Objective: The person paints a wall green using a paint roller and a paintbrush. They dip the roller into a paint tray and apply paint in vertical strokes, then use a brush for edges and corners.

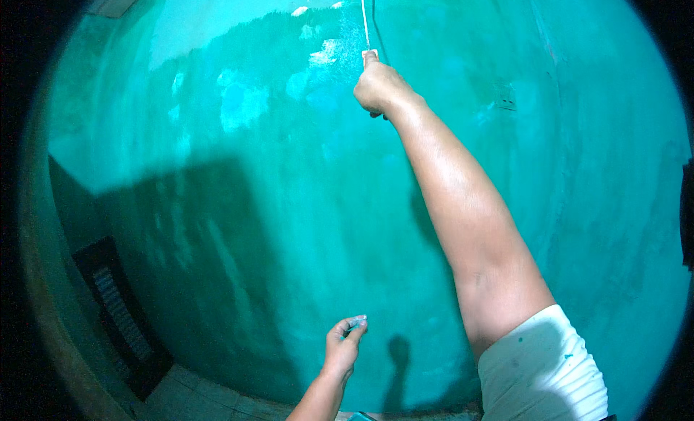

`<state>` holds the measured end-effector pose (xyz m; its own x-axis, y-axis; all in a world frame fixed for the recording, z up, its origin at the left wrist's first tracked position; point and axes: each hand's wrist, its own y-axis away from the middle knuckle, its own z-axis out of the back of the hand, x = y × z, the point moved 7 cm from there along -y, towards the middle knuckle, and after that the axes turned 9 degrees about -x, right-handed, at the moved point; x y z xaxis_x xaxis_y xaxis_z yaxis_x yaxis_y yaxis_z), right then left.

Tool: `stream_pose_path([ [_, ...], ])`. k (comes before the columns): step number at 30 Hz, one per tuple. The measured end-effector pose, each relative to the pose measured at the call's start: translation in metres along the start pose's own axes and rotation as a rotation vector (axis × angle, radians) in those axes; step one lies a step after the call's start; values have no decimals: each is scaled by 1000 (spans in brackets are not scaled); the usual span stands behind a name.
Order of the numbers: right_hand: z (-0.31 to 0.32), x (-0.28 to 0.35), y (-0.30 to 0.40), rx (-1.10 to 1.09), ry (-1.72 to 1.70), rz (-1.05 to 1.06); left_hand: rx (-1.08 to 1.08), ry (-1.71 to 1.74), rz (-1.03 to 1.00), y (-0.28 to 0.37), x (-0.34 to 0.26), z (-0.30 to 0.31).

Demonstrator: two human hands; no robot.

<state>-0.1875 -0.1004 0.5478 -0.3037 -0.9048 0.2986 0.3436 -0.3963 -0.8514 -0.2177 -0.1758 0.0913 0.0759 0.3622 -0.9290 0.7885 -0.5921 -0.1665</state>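
Observation:
My right hand (383,87) is raised high on a green-painted wall (336,204), closed around the handle of a small paint roller (365,19). The roller's head is at the top edge of the picture, on or close to the wall, partly cut off. Around it the paint is patchy, with pale spots and a darker green band. Low in the middle, my left hand (346,339) is held in front of the wall, thumb and fingertips together. Whether something small is between those fingertips cannot be told.
A wall outlet (505,97) is right of the roller. A dark-framed object with a slatted panel (122,312) stands at lower left, by a tiled floor (200,394). Part of a teal object (360,416) shows at the bottom edge. Shadows fall across the wall.

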Motion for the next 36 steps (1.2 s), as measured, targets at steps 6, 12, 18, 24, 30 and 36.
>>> stream_pose_path([
  [6,-44,-22,81,6,138,94,-18,11,-21,-4,-15,5],
  [12,-46,-30,64,49,166,77,11,0,-69,-15,-18,-6],
  [18,-16,-3,-19,-23,127,78,25,36,-76,-23,-19,-16],
  [24,-65,-23,22,-74,145,179,-36,0,-52,-34,-3,10],
  [30,-80,-31,39,-23,160,155,-56,11,-77,-35,-6,22],
  [36,-41,-11,-13,-30,222,114,-14,40,-66,-35,-2,9],
])
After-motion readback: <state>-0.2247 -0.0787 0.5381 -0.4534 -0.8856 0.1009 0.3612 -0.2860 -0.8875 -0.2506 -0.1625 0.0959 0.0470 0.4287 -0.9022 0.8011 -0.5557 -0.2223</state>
